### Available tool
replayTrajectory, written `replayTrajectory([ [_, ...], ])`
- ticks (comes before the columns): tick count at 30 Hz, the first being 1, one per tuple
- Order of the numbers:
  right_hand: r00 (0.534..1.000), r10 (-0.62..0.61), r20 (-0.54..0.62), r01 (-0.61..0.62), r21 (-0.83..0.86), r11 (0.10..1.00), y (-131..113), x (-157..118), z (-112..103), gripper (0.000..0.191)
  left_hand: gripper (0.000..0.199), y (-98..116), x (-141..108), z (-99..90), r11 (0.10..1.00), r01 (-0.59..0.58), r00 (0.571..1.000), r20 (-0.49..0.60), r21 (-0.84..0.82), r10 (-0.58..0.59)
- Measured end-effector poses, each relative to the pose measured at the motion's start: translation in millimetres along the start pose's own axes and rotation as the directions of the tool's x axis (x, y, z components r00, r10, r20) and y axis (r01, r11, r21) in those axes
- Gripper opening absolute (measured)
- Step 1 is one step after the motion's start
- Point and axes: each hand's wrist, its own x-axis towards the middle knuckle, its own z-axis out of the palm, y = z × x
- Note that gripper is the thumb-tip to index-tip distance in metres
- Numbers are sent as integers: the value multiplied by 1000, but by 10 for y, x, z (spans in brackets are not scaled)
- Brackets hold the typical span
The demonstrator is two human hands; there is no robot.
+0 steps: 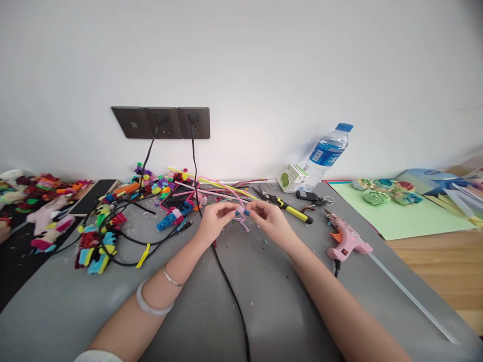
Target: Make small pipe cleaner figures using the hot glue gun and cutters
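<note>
My left hand (216, 221) and my right hand (270, 221) meet above the middle of the grey table, thumbs and forefingers pinched. Between their fingertips is a small pink pipe cleaner piece (241, 210), bent round on itself, with a pink tail (242, 224) hanging below. Small blue patches show at both fingertips; whether they are pipe cleaner or nails I cannot tell. Just beyond the hands lie long pink and yellow pipe cleaners (221, 184). To the left of my left hand rests a blue and pink pipe cleaner figure (175, 216).
Yellow-handled pliers (290, 207), a pink glue gun (349, 240) with a long glue stick, a car key (311, 197), a small carton (292, 178) and a water bottle (326, 151) stand or lie rightward. Black cables (226, 281) cross the table. Leftward are pipe cleaner figures (98, 246) and a phone (94, 197).
</note>
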Motion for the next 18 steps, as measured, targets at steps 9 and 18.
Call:
replayTrajectory([
  [9,1000,5,17,-6,11,1000,9,-9,16,27,23,7,-7,4,1000,24,1000,-14,7,-23],
  [18,998,18,-52,-12,101,995,28,25,-95,37,21,-3,12,-23,1000,9,1000,1,13,-9],
])
